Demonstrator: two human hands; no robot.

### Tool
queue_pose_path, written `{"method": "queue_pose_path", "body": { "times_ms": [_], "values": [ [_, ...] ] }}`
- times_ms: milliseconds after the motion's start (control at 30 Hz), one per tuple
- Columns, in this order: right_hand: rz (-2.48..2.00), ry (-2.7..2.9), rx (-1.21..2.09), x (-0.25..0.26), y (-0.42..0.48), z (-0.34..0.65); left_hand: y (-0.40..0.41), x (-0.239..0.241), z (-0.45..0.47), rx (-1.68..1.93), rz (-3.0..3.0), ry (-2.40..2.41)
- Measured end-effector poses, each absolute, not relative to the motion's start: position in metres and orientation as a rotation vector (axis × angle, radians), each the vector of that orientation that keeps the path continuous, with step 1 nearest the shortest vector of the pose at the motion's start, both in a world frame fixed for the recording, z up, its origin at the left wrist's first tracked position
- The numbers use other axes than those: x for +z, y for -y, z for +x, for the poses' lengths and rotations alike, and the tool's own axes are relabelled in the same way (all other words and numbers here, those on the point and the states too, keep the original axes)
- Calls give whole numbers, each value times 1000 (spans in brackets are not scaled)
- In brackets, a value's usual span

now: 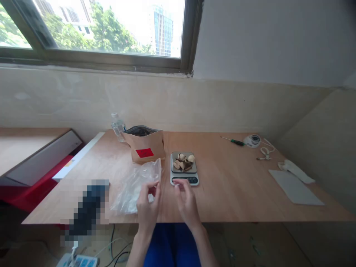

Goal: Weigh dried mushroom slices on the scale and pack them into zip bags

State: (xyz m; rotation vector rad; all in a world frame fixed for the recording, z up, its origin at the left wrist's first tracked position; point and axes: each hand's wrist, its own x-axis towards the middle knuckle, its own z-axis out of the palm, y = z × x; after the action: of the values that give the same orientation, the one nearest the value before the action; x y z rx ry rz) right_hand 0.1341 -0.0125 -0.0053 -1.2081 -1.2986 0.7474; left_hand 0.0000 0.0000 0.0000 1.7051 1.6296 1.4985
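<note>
Where right fingers (pixel 185 183) curl, scale (pixel 182 175) just beyond, clear bag (pixel 133 189) leftward

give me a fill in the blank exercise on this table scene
The label on the brown pouch is ____.
Beyond the right hand, pale pieces lie on a digital ____.
The left hand is nearest the clear plastic ____.
A capped ____ stands behind the pouch's left side.

Missing words: red; scale; bag; bottle
</note>
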Motion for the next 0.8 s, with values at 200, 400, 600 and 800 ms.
{"method": "queue_pose_path", "body": {
  "times_ms": [200, 400, 600, 800],
  "values": [
    [-1083, 1175, 1050, 9, 16, 105, 14, 4, 8, 1466, 1750, -1329],
    [-1109, 1157, 1119, 1, 19, 113, 15, -8, -4, 1376, 1860, -1327],
    [-1149, 1157, 1185, 5, 22, 117, 20, -11, -11, 1342, 1865, -1392],
    [-1155, 1060, 1250, 4, 20, 125, 22, -9, -15, 1401, 1872, -1350]
  ]
}}
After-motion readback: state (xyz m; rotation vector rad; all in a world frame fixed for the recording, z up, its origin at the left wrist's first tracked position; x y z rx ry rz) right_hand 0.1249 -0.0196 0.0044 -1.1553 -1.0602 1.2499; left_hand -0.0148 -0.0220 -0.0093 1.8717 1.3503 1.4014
